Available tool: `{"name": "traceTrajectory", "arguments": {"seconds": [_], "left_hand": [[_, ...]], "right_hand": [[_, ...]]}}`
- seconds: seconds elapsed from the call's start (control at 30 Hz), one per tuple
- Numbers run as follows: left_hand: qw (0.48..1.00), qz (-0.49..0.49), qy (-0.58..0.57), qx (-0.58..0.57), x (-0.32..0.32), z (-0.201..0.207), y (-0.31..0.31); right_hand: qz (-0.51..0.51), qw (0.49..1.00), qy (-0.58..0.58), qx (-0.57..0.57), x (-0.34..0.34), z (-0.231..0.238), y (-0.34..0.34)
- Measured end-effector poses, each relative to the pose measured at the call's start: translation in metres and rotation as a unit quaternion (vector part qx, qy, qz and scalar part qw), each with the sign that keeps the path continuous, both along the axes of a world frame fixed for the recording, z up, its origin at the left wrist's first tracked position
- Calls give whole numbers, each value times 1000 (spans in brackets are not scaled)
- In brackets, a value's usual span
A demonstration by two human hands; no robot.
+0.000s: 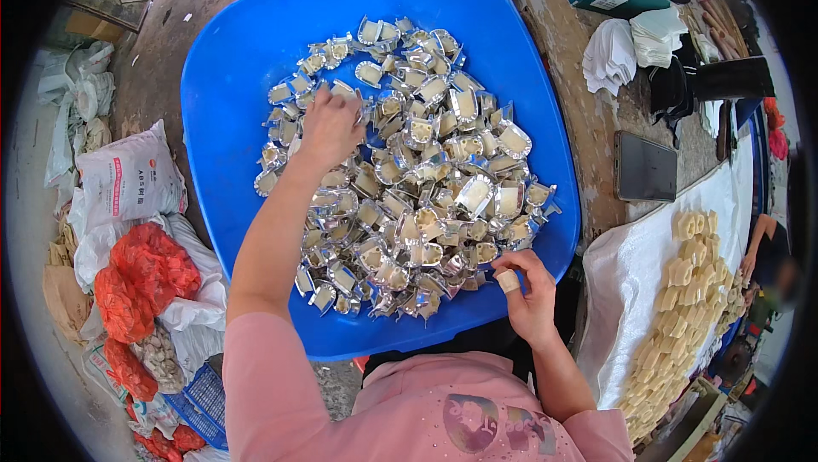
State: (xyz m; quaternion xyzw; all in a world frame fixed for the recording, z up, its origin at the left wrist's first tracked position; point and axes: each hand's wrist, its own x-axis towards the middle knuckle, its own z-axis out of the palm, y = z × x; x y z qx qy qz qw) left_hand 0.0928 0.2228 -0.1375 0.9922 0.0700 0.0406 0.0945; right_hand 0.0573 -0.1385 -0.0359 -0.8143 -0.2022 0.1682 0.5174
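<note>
A wide blue plastic tub (230, 45) holds a heap of small shiny silver parts with cream plastic inside (417, 181). My left hand (331, 126) reaches over the heap's left side, its fingers bent down among the parts; whatever lies under the fingertips is hidden. Near the tub's front right edge, my right hand (532, 300) pinches a small cream plastic block (508, 281) between thumb and fingers. That block shows no silver, unlike the parts beside it.
On the right, many cream blocks (682, 309) lie on a white sheet (618, 292). A phone (645, 167) and white gloves (610, 55) rest on the worn bench. At left are a white sack (135, 174), red mesh bags (145, 279) and a blue crate (198, 407). Another person's arm (754, 245) appears far right.
</note>
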Motion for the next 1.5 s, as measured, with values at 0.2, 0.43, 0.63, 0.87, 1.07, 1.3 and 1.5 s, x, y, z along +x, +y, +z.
{"name": "traceTrajectory", "arguments": {"seconds": [0.2, 0.43, 0.63, 0.87, 1.07, 1.3, 1.5], "left_hand": [[938, 118, 87, -315, -53, 52, -11], [808, 62, 149, -567, -81, 124, -116], [636, 41, 69, -767, -105, 119, -154], [751, -25, -203, -627, -115, 112, -169], [761, 9, -316, -566, -112, 116, -185], [777, -8, -346, -526, -112, 117, -185], [798, -15, -334, -502, -111, 122, -191]], "right_hand": [[11, 1000, -17, -2, 5, 10, 4], [184, 943, -270, -59, 15, 36, 54], [-3, 988, -129, 85, 14, 24, 40], [6, 974, -161, 160, 6, 28, 42], [15, 969, -183, 166, 1, 30, 37], [26, 973, -136, 183, -5, 33, 33], [77, 968, -153, 185, -7, 31, 33]]}}
